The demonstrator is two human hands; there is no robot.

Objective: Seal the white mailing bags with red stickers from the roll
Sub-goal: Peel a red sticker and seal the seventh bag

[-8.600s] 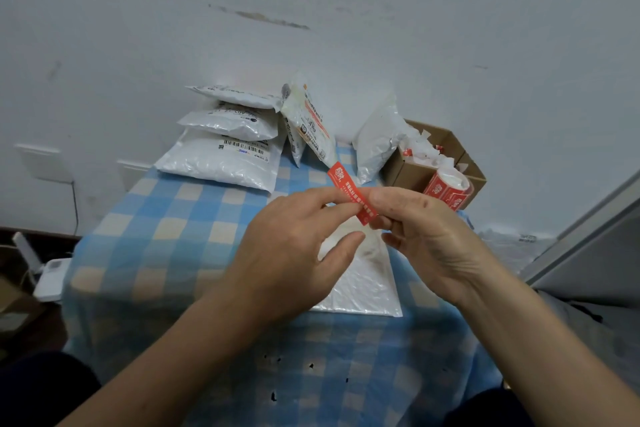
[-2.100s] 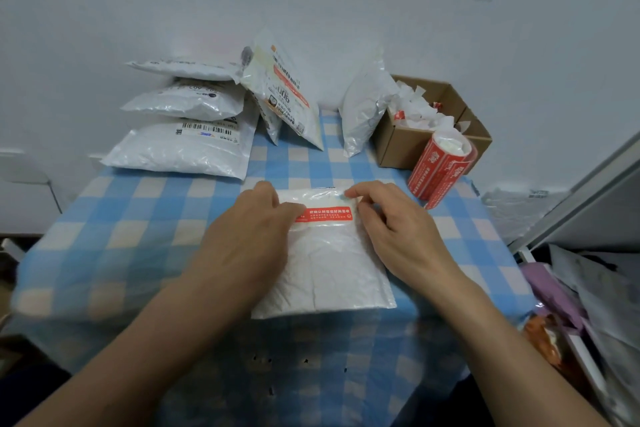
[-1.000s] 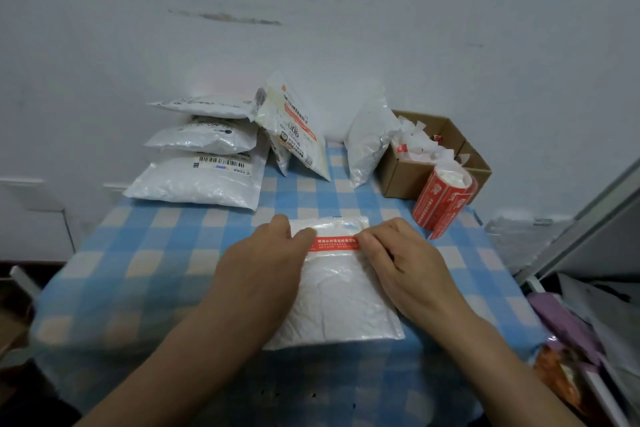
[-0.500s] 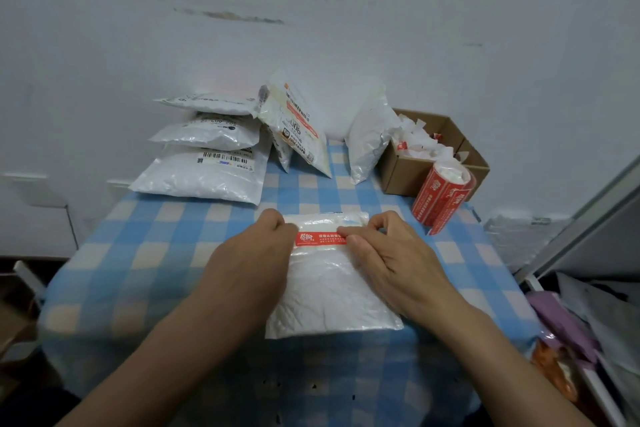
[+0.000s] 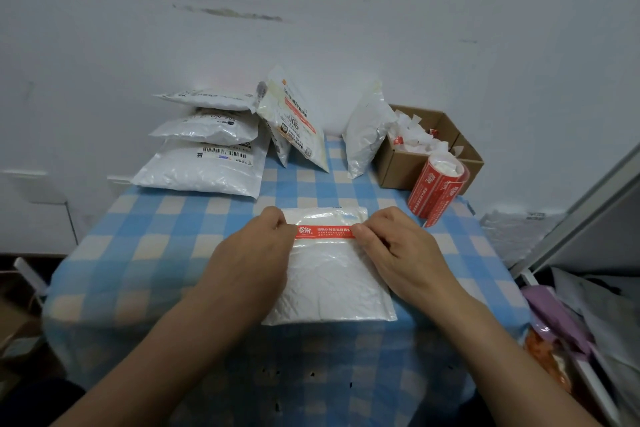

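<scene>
Left hand and right hand bare, forearms bare as far as the frame edge at 7 and 5 o'clock, dark shape beneath the left forearm at 8 o'clock, too dim to tell whether clothing

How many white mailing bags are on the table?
7: front bag under left hand and right hand; far-left stack: top bag, middle bag, bottom bag; printed bag and half-hidden bag leaning behind; plain bag against the cardboard box. More may be hidden.

Ends of sticker hid under left hand and right hand; left hand covered bag edge. Print was too small to read.
</scene>
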